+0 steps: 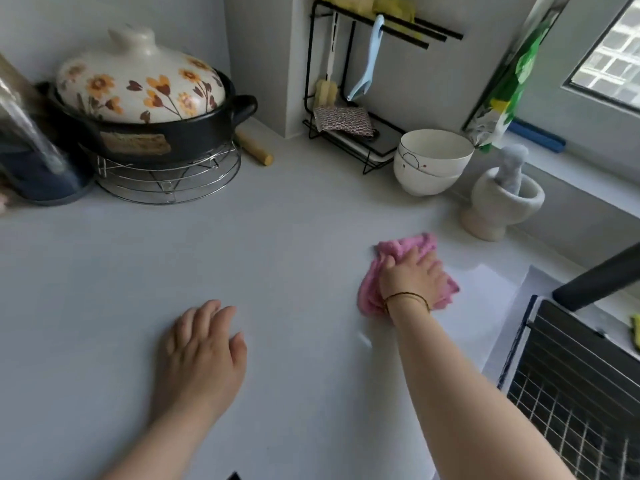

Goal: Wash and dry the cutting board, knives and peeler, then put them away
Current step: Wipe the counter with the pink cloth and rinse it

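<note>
My right hand (412,277) lies flat on a crumpled pink cloth (372,289) and presses it onto the grey countertop (277,237), just left of the sink. My left hand (201,355) rests palm down on the bare countertop with relaxed fingers and holds nothing. A light blue peeler (369,60) hangs from the black wire rack (346,140) at the back wall. A flat dark board lies on the rack's lower shelf under a patterned pad (343,121). No knives are in view.
A black clay pot with a flowered lid (138,84) stands on a wire trivet at the back left, a wooden rolling pin (254,150) beside it. Stacked white bowls (431,161) and a stone mortar with pestle (502,202) stand at the back right. The sink with a dark grid rack (581,386) is at right.
</note>
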